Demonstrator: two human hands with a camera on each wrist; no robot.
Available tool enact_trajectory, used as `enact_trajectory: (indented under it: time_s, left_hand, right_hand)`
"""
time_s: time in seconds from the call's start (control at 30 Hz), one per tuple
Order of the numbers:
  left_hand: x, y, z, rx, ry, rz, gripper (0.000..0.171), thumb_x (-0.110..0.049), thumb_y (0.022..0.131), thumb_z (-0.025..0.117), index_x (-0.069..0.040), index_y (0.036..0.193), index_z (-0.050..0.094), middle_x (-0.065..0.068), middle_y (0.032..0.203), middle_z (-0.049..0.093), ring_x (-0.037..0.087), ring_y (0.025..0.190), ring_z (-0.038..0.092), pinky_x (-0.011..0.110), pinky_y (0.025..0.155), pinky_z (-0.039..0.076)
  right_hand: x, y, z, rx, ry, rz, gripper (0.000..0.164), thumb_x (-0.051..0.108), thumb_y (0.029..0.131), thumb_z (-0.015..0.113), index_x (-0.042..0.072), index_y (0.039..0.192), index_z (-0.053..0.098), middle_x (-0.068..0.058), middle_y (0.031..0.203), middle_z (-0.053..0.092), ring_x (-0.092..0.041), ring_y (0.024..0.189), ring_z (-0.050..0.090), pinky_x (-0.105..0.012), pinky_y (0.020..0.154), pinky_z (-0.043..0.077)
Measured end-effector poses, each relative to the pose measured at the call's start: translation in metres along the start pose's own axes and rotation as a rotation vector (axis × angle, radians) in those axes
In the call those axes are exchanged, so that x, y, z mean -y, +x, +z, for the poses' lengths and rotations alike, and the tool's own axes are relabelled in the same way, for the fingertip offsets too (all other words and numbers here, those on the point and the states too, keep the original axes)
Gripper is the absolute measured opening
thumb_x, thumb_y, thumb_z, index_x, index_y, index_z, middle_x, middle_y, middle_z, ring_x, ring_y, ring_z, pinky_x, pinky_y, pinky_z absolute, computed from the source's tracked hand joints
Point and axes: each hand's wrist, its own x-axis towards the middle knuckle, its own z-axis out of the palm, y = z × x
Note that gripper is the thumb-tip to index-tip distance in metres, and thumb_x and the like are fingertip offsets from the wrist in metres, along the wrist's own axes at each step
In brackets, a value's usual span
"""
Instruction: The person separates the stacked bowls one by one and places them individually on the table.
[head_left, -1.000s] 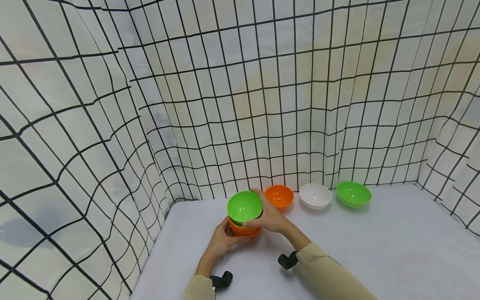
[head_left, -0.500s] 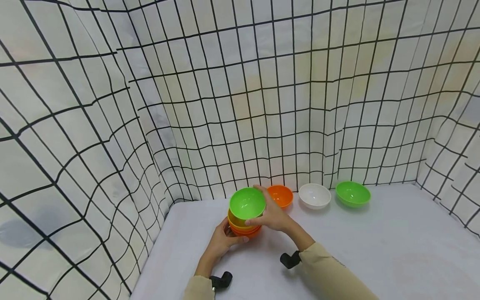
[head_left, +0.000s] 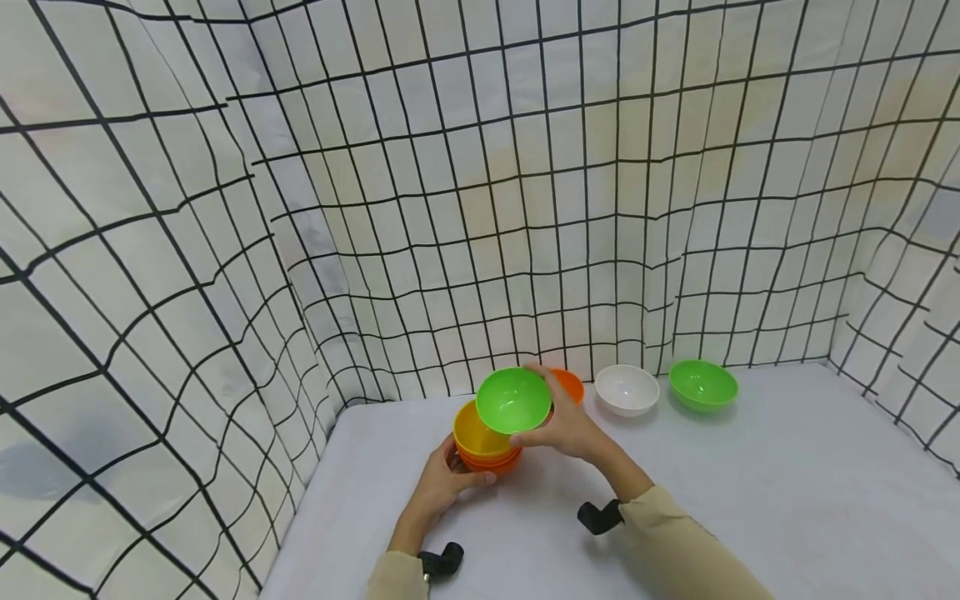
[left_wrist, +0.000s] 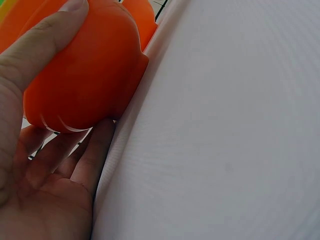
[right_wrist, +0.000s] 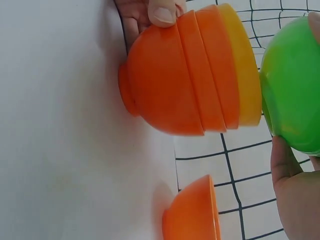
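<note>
While right fingers (right_wrist: 284,161) grip green bowl (head_left: 513,402) | left fingers (left_wrist: 96,154) grip stack (right_wrist: 175,80) | white bowl (head_left: 627,390): head-view only

Bowl stack (head_left: 483,443), three bowls (head_left: 627,391) on table (head_left: 757,475)

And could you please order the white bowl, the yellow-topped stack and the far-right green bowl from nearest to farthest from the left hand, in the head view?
1. Yellow-topped stack: held by the left hand.
2. White bowl: farther back, to the right.
3. Far-right green bowl: just right of the white bowl.
</note>
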Motion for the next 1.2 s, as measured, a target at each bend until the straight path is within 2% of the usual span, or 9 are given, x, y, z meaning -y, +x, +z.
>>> enact_trajectory:
  time_s: [0.17, 0.37, 0.57, 0.73, 1.2]
  left_hand:
    - [-0.001, 0.000, 0.000, -0.009, 0.001, 0.000, 0.088, -0.025, 0.075, 0.093, -0.020, 0.150, 0.047, 0.005, 0.151, 0.054, 0.028, 0.140, 0.052, 0.048, 0.120, 0.042]
    - [0.000, 0.001, 0.001, -0.016, 0.008, -0.001, 0.091, -0.025, 0.075, 0.093, -0.019, 0.152, 0.045, 0.006, 0.153, 0.052, 0.030, 0.140, 0.052, 0.049, 0.120, 0.042]
    - [0.001, 0.002, 0.001, -0.019, 0.021, -0.004, 0.094, -0.029, 0.074, 0.093, -0.019, 0.153, 0.044, 0.006, 0.155, 0.051, 0.031, 0.142, 0.051, 0.050, 0.120, 0.041]
    - [0.001, 0.002, 0.001, -0.019, 0.024, -0.010, 0.095, -0.030, 0.073, 0.093, -0.019, 0.153, 0.043, 0.007, 0.156, 0.050, 0.031, 0.143, 0.049, 0.050, 0.120, 0.040]
    - [0.004, 0.005, 0.001, -0.018, 0.023, -0.030, 0.099, -0.034, 0.070, 0.095, -0.021, 0.153, 0.043, 0.005, 0.157, 0.049, 0.030, 0.144, 0.049, 0.050, 0.122, 0.039]
  right_hand:
    - [-0.004, -0.006, -0.010, -0.029, -0.024, 0.023, 0.112, 0.031, 0.070, 0.095, 0.034, 0.158, 0.026, -0.003, 0.160, 0.038, -0.033, 0.135, 0.049, -0.055, 0.113, 0.048]
    - [-0.011, -0.013, -0.024, -0.052, -0.008, 0.023, 0.111, 0.024, 0.069, 0.096, 0.031, 0.156, 0.028, -0.004, 0.157, 0.041, -0.033, 0.133, 0.050, -0.052, 0.112, 0.049]
    - [-0.014, -0.022, -0.038, -0.075, -0.012, 0.052, 0.112, 0.026, 0.070, 0.096, 0.030, 0.158, 0.027, -0.007, 0.160, 0.037, -0.038, 0.138, 0.046, -0.058, 0.114, 0.045]
    - [-0.015, -0.032, -0.050, -0.098, -0.060, 0.073, 0.114, 0.030, 0.070, 0.096, 0.027, 0.159, 0.024, -0.010, 0.161, 0.037, -0.040, 0.139, 0.045, -0.061, 0.115, 0.044]
    - [-0.034, -0.069, -0.091, -0.142, -0.134, 0.136, 0.116, 0.030, 0.073, 0.094, 0.023, 0.162, 0.019, -0.017, 0.160, 0.031, -0.046, 0.133, 0.048, -0.056, 0.102, 0.056]
